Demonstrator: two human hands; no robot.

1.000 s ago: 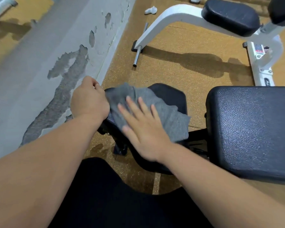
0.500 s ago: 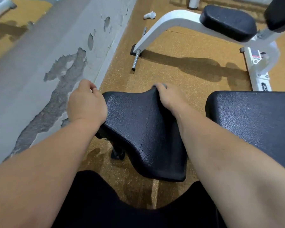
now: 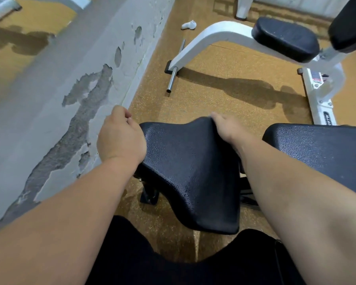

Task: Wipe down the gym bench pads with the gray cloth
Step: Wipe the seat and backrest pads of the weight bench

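— What is seen to the left of the left hand?
— A grey wall [image 3: 60, 120] with peeling paint is seen there. The left hand [image 3: 121, 138] is curled round the left edge of the black seat pad [image 3: 185, 171].

— And between the hands?
— The seat pad is found there. The hands are set apart, one at each side of it. The right hand [image 3: 227, 127] is hooked over the pad's far edge, with its fingertips hidden. Whether the cloth is held under it cannot be told.

— What is shown to the right of the right hand?
— A wide pad [image 3: 321, 153], also black, is set just beside the forearm. Beyond the right hand, a white frame [image 3: 210, 38] carrying a small pad [image 3: 286, 39] is seen.

— Can any writing be read?
— A dark label [image 3: 328, 118] with pale letters is noted on the frame's base, but it is cut off and cannot be read with certainty. A red-and-white sticker [image 3: 317, 77] beyond it is too blurred to be read.
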